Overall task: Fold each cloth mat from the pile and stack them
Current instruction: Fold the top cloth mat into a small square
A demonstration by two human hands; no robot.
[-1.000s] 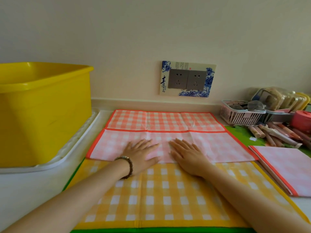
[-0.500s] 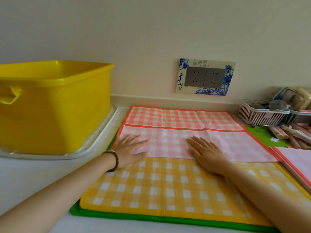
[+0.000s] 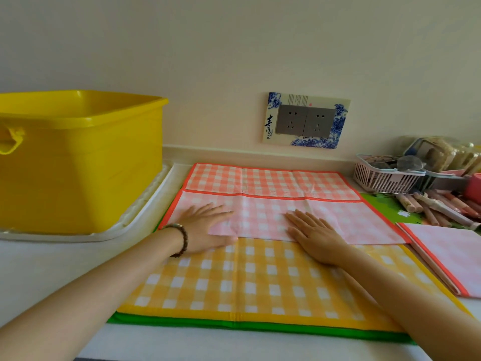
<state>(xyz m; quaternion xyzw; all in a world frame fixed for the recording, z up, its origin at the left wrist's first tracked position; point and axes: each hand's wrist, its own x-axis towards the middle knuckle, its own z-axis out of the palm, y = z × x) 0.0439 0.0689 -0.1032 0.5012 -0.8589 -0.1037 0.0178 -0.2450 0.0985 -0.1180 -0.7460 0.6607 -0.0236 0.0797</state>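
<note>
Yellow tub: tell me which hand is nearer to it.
Left. The left hand lies flat on the left end of the pink checked mat, closest to the yellow tub; the right hand lies flat near its middle, farther to the right.

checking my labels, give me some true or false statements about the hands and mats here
The left hand and right hand lie flat on the pink mat. True.
The pink mat lies on a blue mat. False: a yellow mat is under it.
The yellow tub stands left of the mats. True.
The left wrist is bare. False: it wears a bead bracelet.
A folded mat lies at the right. True.
</note>
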